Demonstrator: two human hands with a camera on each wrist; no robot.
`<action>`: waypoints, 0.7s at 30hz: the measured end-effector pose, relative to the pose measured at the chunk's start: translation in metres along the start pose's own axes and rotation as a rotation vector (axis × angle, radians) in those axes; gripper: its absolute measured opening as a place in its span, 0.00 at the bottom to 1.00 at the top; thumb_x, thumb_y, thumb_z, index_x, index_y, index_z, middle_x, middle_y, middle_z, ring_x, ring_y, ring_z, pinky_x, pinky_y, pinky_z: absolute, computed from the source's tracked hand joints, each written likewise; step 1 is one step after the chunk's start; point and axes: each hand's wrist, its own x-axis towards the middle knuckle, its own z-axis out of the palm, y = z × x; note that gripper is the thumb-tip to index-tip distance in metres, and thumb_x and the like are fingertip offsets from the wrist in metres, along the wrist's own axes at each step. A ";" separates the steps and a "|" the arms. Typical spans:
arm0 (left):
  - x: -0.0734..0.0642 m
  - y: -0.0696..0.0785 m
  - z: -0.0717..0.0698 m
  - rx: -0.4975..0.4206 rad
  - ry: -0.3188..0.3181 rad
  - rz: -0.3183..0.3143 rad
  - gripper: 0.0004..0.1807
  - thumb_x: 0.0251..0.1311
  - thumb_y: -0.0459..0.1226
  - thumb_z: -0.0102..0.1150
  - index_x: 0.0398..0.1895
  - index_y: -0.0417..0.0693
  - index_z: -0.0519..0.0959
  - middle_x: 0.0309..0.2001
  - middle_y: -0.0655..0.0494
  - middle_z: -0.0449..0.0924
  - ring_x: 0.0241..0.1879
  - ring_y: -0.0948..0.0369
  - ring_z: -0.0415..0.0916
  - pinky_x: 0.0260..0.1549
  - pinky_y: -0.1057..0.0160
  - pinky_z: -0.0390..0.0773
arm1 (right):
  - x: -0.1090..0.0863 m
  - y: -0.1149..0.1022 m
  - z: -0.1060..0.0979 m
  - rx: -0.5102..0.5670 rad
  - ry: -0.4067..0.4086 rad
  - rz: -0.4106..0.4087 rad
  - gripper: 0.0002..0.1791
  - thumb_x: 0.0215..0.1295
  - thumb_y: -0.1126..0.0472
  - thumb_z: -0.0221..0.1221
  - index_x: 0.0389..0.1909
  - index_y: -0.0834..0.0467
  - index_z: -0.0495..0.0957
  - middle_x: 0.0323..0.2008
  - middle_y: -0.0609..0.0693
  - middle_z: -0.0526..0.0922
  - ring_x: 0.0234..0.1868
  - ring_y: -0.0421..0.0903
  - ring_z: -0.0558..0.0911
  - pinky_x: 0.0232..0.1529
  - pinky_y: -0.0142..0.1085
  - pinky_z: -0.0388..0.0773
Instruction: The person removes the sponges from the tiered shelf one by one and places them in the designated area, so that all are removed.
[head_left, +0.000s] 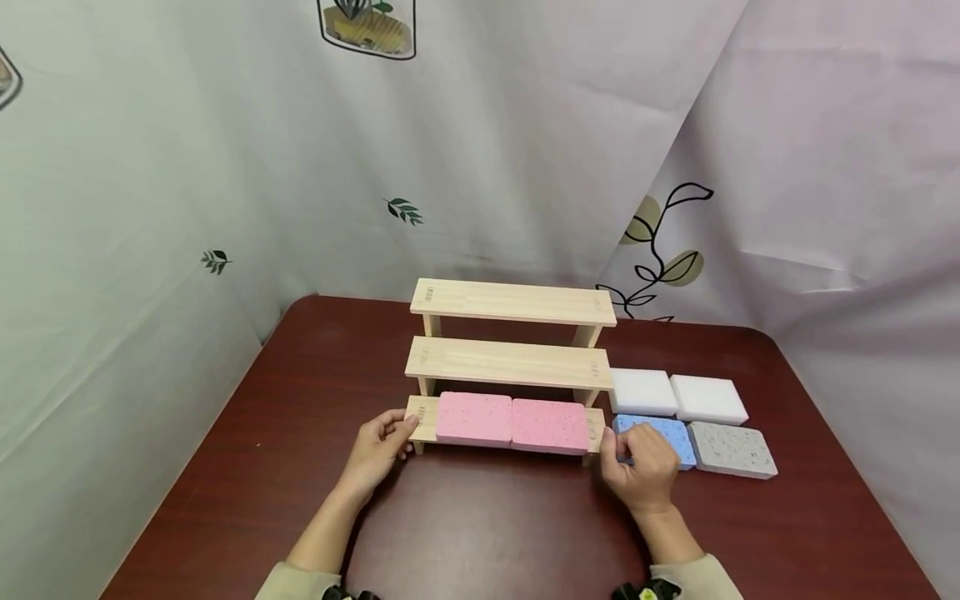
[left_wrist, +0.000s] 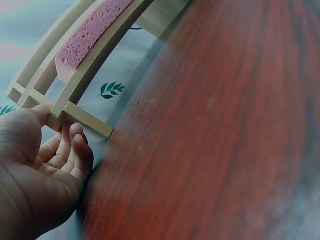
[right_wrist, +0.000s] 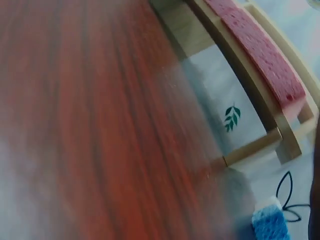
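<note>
A three-step light wooden rack [head_left: 510, 362] stands on the table. Two pink sponges [head_left: 475, 418] lie side by side on its lowest board. My left hand [head_left: 377, 452] grips that board's left end, thumb on top and fingers below; the left wrist view shows the same hold. My right hand [head_left: 643, 467] is curled like a fist at the board's right end, its thumb right by the wood. Part of a blue sponge [head_left: 675, 435] is hidden behind this hand. In the right wrist view, the board's right end [right_wrist: 289, 150] shows with no finger around it.
Right of the rack, two white sponges [head_left: 642, 392] lie behind the blue sponge and a grey sponge [head_left: 731, 448]. The dark red wooden table [head_left: 495, 525] has rounded far corners. A pale printed curtain [head_left: 525, 150] hangs behind it and along both sides.
</note>
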 end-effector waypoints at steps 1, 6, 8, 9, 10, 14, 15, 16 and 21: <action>0.000 0.000 0.000 0.001 0.001 -0.001 0.17 0.71 0.38 0.61 0.52 0.31 0.79 0.30 0.52 0.81 0.27 0.60 0.75 0.26 0.67 0.76 | -0.002 0.003 -0.001 -0.017 -0.002 -0.049 0.25 0.66 0.59 0.54 0.09 0.56 0.60 0.11 0.43 0.57 0.12 0.43 0.57 0.13 0.34 0.50; -0.002 0.002 -0.003 0.007 -0.008 0.003 0.18 0.71 0.40 0.60 0.53 0.32 0.79 0.31 0.52 0.81 0.28 0.60 0.76 0.27 0.67 0.77 | -0.005 0.016 -0.007 -0.050 -0.014 -0.197 0.23 0.65 0.59 0.54 0.10 0.57 0.63 0.11 0.46 0.58 0.11 0.46 0.56 0.12 0.37 0.49; -0.002 0.003 -0.003 0.004 -0.005 0.006 0.18 0.71 0.40 0.61 0.53 0.32 0.79 0.31 0.52 0.81 0.28 0.60 0.76 0.27 0.67 0.77 | -0.005 0.022 -0.008 -0.059 -0.036 -0.213 0.22 0.65 0.59 0.54 0.11 0.58 0.65 0.11 0.47 0.60 0.11 0.47 0.57 0.11 0.39 0.51; -0.002 0.003 -0.004 0.003 -0.001 0.007 0.18 0.72 0.40 0.60 0.53 0.32 0.78 0.31 0.52 0.81 0.28 0.60 0.76 0.27 0.67 0.77 | -0.006 0.025 -0.009 -0.061 -0.053 -0.210 0.22 0.65 0.59 0.54 0.11 0.59 0.66 0.12 0.48 0.61 0.11 0.48 0.58 0.11 0.40 0.53; -0.002 0.003 -0.004 0.002 0.002 0.008 0.18 0.72 0.40 0.60 0.52 0.32 0.79 0.31 0.52 0.81 0.28 0.60 0.76 0.27 0.67 0.77 | -0.007 0.028 -0.009 -0.063 -0.074 -0.201 0.21 0.65 0.59 0.54 0.12 0.59 0.67 0.12 0.48 0.62 0.11 0.48 0.60 0.11 0.41 0.56; -0.002 0.002 -0.004 -0.004 0.006 0.003 0.17 0.71 0.39 0.61 0.52 0.31 0.79 0.30 0.52 0.81 0.27 0.61 0.76 0.27 0.67 0.77 | -0.014 0.032 -0.009 -0.013 -0.198 -0.066 0.17 0.64 0.57 0.55 0.17 0.59 0.73 0.15 0.47 0.69 0.14 0.44 0.66 0.15 0.38 0.63; -0.002 0.002 -0.004 -0.005 0.002 0.002 0.17 0.71 0.39 0.61 0.52 0.31 0.79 0.30 0.52 0.81 0.27 0.61 0.76 0.27 0.67 0.77 | -0.015 0.032 -0.009 0.016 -0.231 -0.010 0.15 0.64 0.57 0.56 0.19 0.59 0.75 0.16 0.46 0.70 0.16 0.43 0.68 0.16 0.36 0.65; -0.002 0.001 -0.003 -0.007 -0.001 0.001 0.17 0.71 0.39 0.61 0.52 0.31 0.79 0.30 0.51 0.81 0.27 0.61 0.76 0.27 0.67 0.77 | -0.015 0.031 -0.010 0.055 -0.264 0.050 0.14 0.63 0.57 0.57 0.21 0.60 0.76 0.17 0.46 0.71 0.17 0.42 0.68 0.18 0.34 0.65; 0.000 0.000 -0.001 -0.004 -0.007 0.006 0.17 0.71 0.38 0.61 0.52 0.31 0.79 0.30 0.51 0.81 0.27 0.61 0.76 0.26 0.68 0.77 | -0.002 0.023 -0.011 0.250 -0.432 0.291 0.07 0.56 0.64 0.66 0.33 0.61 0.80 0.20 0.45 0.71 0.19 0.36 0.66 0.21 0.26 0.62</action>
